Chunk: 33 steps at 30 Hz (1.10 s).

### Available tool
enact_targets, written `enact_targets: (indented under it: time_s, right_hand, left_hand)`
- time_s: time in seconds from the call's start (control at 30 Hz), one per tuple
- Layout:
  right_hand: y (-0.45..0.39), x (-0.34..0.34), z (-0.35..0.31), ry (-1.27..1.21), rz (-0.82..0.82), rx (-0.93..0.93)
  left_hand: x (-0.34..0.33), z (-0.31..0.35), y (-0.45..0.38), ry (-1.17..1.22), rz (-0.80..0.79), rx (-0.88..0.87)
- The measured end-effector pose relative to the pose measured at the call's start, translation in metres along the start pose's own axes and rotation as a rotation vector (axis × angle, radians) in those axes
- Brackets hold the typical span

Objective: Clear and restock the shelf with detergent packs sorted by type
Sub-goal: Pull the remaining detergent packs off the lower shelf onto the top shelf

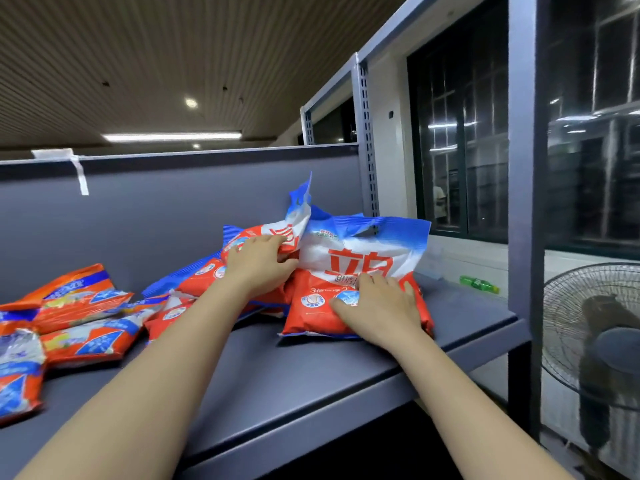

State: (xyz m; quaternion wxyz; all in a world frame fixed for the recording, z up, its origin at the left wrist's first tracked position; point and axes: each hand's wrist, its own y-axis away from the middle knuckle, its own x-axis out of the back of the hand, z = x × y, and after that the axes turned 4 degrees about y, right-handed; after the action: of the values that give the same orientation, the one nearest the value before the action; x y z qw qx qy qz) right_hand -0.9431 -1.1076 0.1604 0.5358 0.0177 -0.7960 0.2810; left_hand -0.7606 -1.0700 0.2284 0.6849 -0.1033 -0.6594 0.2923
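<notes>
Shelf restock, sorting partly done: both hands on the red-and-white packs at right.

Right hand (379, 308) flat, fingers spread, pressing front detergent pack (349, 271); left hand (258, 263) fingers curled on pack behind (273, 237). Same-type packs heaped between; orange packs (76, 306) lie loose far left on shelf (311, 368). Beyond: green bottle (479, 284), fan (595, 337).

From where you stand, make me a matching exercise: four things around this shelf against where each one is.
Things:
1. left hand
2. right hand
3. green bottle
4. fan

Places:
A. lying on the ledge behind the shelf
B. flat on the front red-and-white pack
C. standing right of the shelf post
D. gripping the crumpled pack behind

Pairs: 1-D, 2-B, 3-A, 4-C
</notes>
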Motion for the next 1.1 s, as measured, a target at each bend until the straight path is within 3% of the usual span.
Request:
enact_targets:
  time_s: [0.37, 0.6, 1.1]
  right_hand:
    - [0.029, 0.014, -0.011, -0.042, 0.038, 0.073]
    - [0.067, 0.023, -0.033, -0.232, 0.072, 0.22]
    - [0.21, 0.016, -0.169, -0.489, -0.106, 0.552]
  left_hand:
    - [0.061, -0.037, 0.098, 0.059, 0.142, 0.285]
    - [0.079, -0.057, 0.176, 0.011, 0.209, 0.327]
    - [0.144, -0.135, 0.364, -0.101, 0.274, 0.435]
